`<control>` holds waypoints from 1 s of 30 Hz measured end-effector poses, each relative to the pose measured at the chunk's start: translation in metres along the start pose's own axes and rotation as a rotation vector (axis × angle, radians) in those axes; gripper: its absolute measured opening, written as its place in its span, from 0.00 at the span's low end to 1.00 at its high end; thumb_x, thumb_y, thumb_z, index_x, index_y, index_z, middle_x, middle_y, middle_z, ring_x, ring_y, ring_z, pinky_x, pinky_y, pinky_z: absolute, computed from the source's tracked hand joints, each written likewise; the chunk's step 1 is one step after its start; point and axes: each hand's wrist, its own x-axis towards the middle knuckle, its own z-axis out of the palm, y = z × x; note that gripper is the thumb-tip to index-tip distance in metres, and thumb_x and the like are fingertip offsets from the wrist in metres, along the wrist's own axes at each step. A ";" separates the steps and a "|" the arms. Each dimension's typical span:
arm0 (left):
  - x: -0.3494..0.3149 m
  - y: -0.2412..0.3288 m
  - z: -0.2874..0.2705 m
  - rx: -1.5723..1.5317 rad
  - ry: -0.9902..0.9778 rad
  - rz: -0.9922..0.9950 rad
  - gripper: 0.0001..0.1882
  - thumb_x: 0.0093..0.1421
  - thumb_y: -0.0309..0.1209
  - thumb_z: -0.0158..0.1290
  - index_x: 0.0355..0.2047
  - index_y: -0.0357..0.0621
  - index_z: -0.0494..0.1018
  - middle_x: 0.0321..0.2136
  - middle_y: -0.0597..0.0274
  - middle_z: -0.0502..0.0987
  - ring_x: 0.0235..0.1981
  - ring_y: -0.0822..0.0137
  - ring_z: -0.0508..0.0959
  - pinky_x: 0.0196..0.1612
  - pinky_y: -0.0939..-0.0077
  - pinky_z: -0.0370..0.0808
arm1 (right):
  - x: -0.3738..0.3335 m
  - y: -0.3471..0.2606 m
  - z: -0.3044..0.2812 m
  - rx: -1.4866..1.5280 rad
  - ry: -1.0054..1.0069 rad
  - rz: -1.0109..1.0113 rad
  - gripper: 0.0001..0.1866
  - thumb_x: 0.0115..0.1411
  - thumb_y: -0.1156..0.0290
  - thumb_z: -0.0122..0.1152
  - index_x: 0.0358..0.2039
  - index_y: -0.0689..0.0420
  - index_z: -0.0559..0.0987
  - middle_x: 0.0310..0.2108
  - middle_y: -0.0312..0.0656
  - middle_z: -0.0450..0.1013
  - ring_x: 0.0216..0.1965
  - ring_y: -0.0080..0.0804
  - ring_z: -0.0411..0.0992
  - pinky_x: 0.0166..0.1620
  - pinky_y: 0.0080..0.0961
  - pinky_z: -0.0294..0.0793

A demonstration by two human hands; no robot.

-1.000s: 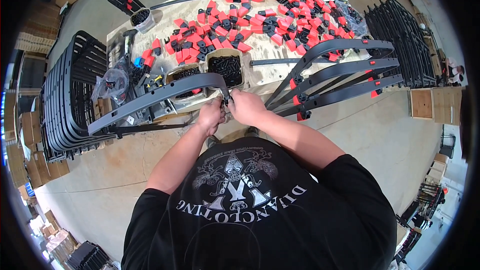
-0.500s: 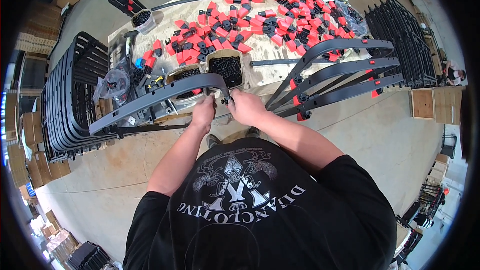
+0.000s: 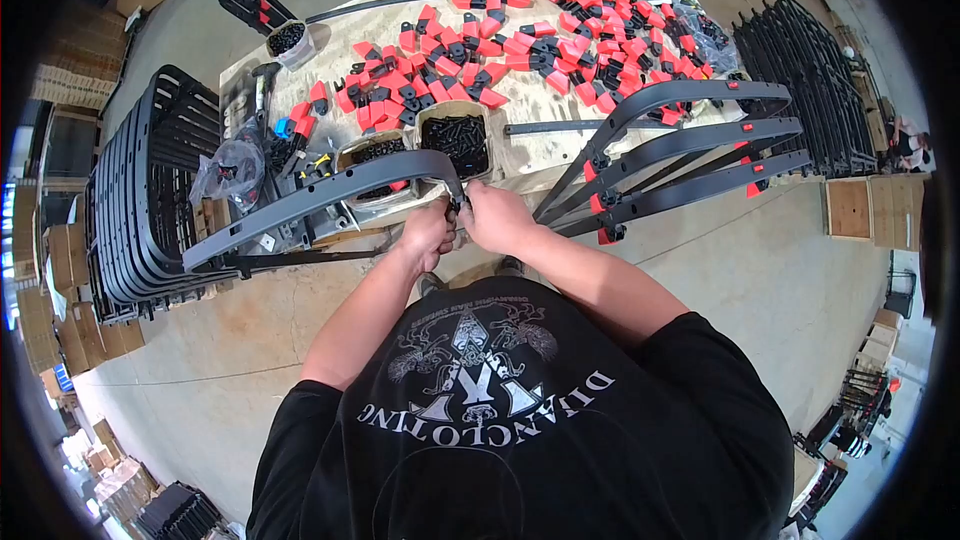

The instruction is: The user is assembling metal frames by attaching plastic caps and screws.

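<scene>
A black curved metal frame [image 3: 310, 200] with holes along its bar reaches from the left over the table's near edge and bends down at my hands. My right hand [image 3: 498, 217] is closed round its bent-down end, fingers mostly hidden. Right beside it, my left hand [image 3: 429, 235] makes a fist against the same end; what its fingers pinch is hidden. Just beyond the hands stand a box of black bolts [image 3: 455, 143] and, to its left, a second box of small black parts [image 3: 370, 155], partly behind the bar.
Red-and-black plastic pieces [image 3: 480, 50] cover much of the wooden table [image 3: 345, 30]. Three similar black frames [image 3: 690, 145] lean at its right edge. Stacked black frames [image 3: 140, 200] stand at the left. A hammer [image 3: 262, 80] and a plastic bag [image 3: 232, 172] lie at the table's left.
My left hand has moved right and slightly down, closing up against my right hand at the frame's end. The right hand and the frame have barely shifted.
</scene>
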 end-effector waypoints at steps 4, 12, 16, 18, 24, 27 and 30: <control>-0.005 0.000 0.013 0.093 0.092 0.199 0.15 0.73 0.41 0.46 0.30 0.50 0.68 0.19 0.72 0.62 0.19 0.73 0.61 0.22 0.75 0.61 | 0.000 0.001 -0.001 -0.002 -0.008 0.003 0.14 0.64 0.65 0.57 0.38 0.66 0.71 0.30 0.59 0.78 0.35 0.61 0.78 0.39 0.54 0.76; -0.002 -0.001 0.007 0.069 0.063 0.039 0.18 0.75 0.43 0.42 0.27 0.51 0.66 0.20 0.74 0.61 0.17 0.74 0.56 0.21 0.78 0.55 | 0.001 0.000 -0.001 -0.002 -0.048 0.017 0.14 0.64 0.66 0.55 0.40 0.66 0.72 0.34 0.59 0.78 0.38 0.60 0.78 0.43 0.53 0.77; 0.009 -0.015 -0.001 0.157 0.059 0.249 0.13 0.75 0.38 0.44 0.34 0.48 0.70 0.22 0.72 0.64 0.19 0.76 0.60 0.23 0.79 0.59 | 0.003 0.000 -0.002 0.016 -0.058 0.033 0.13 0.64 0.66 0.55 0.39 0.66 0.72 0.34 0.60 0.78 0.38 0.61 0.78 0.43 0.54 0.77; 0.012 -0.022 -0.003 0.229 0.132 0.337 0.11 0.75 0.37 0.45 0.38 0.46 0.71 0.23 0.71 0.65 0.20 0.77 0.62 0.23 0.79 0.61 | 0.003 0.003 -0.001 0.024 -0.048 0.016 0.13 0.64 0.67 0.55 0.39 0.66 0.72 0.33 0.60 0.78 0.38 0.61 0.78 0.43 0.54 0.76; 0.028 -0.007 -0.036 0.862 0.192 0.841 0.12 0.73 0.35 0.48 0.47 0.38 0.74 0.31 0.62 0.78 0.32 0.63 0.77 0.37 0.65 0.75 | -0.003 0.008 0.008 0.194 0.013 0.109 0.16 0.65 0.61 0.58 0.36 0.64 0.75 0.33 0.58 0.79 0.36 0.58 0.78 0.41 0.50 0.76; 0.009 0.052 -0.018 1.319 0.667 0.904 0.16 0.70 0.37 0.46 0.43 0.38 0.78 0.45 0.45 0.81 0.46 0.42 0.79 0.53 0.50 0.73 | -0.013 0.054 0.042 0.534 0.013 0.324 0.20 0.65 0.56 0.61 0.37 0.65 0.78 0.32 0.56 0.79 0.35 0.53 0.79 0.40 0.44 0.76; 0.016 0.082 -0.035 1.633 0.669 0.486 0.24 0.72 0.42 0.40 0.57 0.39 0.74 0.56 0.40 0.76 0.58 0.41 0.74 0.61 0.49 0.69 | -0.042 0.059 0.031 0.486 0.072 0.317 0.23 0.65 0.54 0.62 0.38 0.67 0.80 0.32 0.55 0.79 0.34 0.49 0.79 0.40 0.40 0.75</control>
